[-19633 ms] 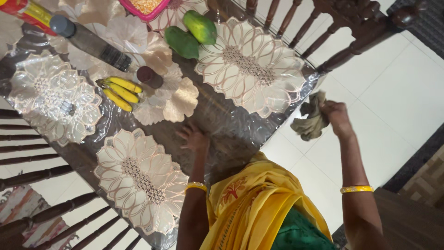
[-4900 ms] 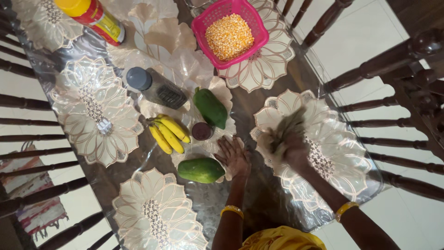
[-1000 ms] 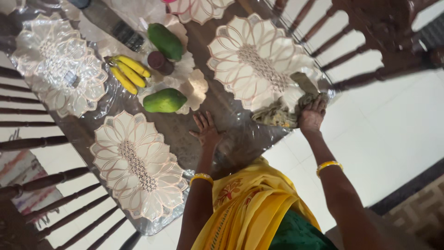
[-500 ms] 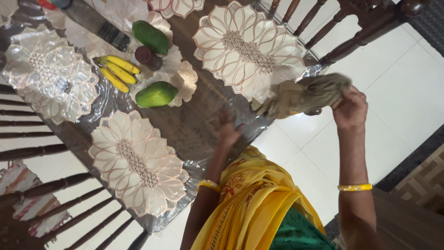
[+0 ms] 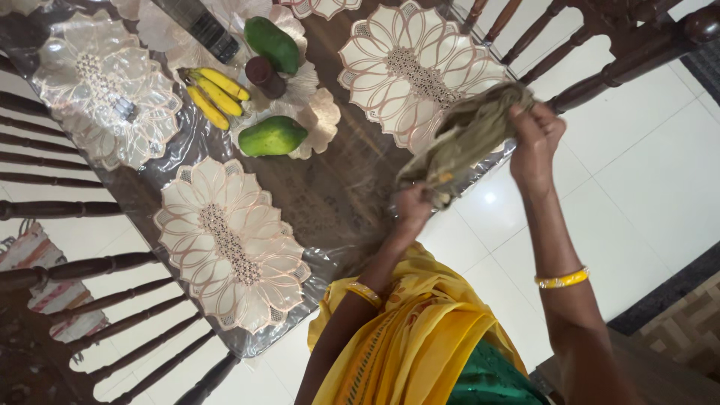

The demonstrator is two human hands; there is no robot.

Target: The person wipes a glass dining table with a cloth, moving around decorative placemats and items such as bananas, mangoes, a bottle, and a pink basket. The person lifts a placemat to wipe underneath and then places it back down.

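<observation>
olive cloth (image 5: 465, 142) now gripped by left hand (image 5: 412, 206) too, right hand (image 5: 534, 135) raised.

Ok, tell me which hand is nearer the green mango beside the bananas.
Left. The left hand grips the cloth's lower end, closer to the green mango; the right hand holds the upper end, farther away.

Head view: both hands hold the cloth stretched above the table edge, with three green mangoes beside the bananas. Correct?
Not quite: the head view shows two green mangoes, not three, beside the bananas. The left hand and right hand do hold the cloth above the table edge.
</observation>
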